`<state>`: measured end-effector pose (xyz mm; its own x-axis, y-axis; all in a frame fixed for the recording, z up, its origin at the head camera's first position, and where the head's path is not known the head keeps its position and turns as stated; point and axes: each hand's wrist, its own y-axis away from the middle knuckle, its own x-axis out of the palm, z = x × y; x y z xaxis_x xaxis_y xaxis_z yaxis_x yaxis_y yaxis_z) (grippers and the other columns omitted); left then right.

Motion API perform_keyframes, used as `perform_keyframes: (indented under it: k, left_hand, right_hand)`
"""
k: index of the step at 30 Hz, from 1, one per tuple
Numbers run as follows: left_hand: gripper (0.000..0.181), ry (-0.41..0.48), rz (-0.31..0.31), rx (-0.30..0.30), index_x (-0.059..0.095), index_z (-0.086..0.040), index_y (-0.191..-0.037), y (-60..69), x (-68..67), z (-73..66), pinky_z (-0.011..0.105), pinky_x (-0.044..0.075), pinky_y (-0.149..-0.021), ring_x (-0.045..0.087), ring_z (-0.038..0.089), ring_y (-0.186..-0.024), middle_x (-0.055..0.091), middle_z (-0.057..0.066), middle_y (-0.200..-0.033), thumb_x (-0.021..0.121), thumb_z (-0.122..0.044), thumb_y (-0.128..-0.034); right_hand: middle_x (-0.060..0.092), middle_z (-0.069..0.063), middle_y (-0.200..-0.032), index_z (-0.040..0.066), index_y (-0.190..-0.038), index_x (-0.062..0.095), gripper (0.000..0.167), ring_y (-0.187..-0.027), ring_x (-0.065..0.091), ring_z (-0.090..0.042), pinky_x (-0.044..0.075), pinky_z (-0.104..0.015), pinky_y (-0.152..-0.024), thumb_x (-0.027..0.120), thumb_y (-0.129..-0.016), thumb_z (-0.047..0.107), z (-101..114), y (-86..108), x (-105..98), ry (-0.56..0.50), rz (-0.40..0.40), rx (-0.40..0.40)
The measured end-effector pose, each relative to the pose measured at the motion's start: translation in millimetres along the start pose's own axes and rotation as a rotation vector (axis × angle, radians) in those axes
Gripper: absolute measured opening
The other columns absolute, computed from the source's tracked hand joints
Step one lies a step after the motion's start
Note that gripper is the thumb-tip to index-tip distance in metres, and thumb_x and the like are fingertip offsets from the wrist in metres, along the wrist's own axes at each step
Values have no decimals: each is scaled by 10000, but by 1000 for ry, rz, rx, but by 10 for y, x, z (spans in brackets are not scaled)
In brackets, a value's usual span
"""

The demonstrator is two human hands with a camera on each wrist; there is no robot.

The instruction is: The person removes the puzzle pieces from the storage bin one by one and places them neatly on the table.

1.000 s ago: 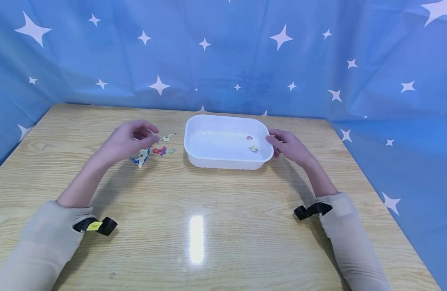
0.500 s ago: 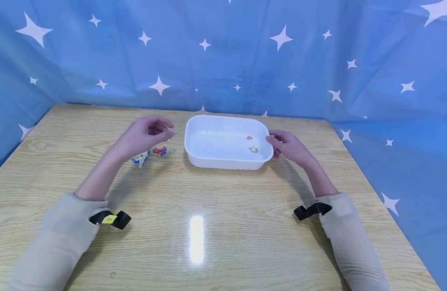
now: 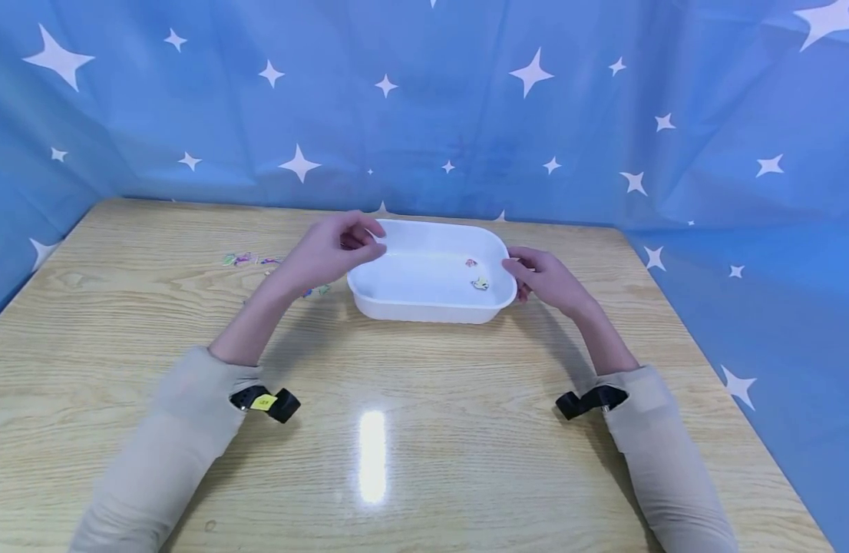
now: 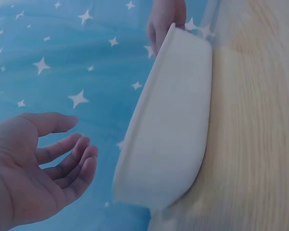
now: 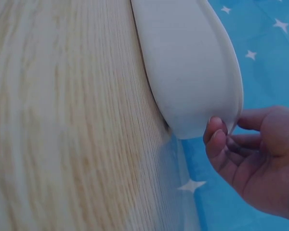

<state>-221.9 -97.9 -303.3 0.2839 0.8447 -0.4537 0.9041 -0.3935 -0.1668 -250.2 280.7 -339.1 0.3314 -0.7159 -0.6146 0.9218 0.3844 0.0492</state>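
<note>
A white plastic basin (image 3: 424, 313) stands on the table at the centre of the head view. Inside, toward its right end, lie a small reddish piece (image 3: 470, 263) and a yellow-green piece (image 3: 480, 284); their kind is too small to tell. My left hand (image 3: 335, 250) hovers by the basin's left end. In the left wrist view its fingers are loosely bent, the thumb is apart from them, and nothing shows between them. The basin's right rim is gripped by my right hand (image 3: 545, 278), thumb on one side and fingers on the other, as the right wrist view shows.
Several small colourful pieces (image 3: 242, 259) lie on the wooden table (image 3: 466, 430) left of the basin, some hidden behind my left hand and forearm. A blue star-patterned cloth (image 3: 424, 107) hangs behind the table and down its right side.
My left hand has moved right, from above the colourful pieces to the basin's left end. Pieces it covered before now show. My right hand stays on the rim.
</note>
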Motion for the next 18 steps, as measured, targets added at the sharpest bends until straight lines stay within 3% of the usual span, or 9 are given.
perform_keyframes:
  k: [10,18]
  left_hand:
    - [230,35,55,39,642,5,-1169,-288,446,-14,293,484,-775,616,223,-894,648,113,-985,661,-112,-971]
    - [248,32,67,1,656,6,-1163,-498,749,-10,312,493,-836,620,216,-948,657,93,-1001,677,-138,-962]
  right_hand:
    - [573,-230,-802,4,-1454,483,474,-665,586,-308,533,-453,-655,491,-1082,297,0,3,0,-2,-6,-4]
    - [571,-229,-797,14,-1458,487,475,-661,587,-301,534,-453,-650,501,-1078,299,-1,1,11,-12,-8,1]
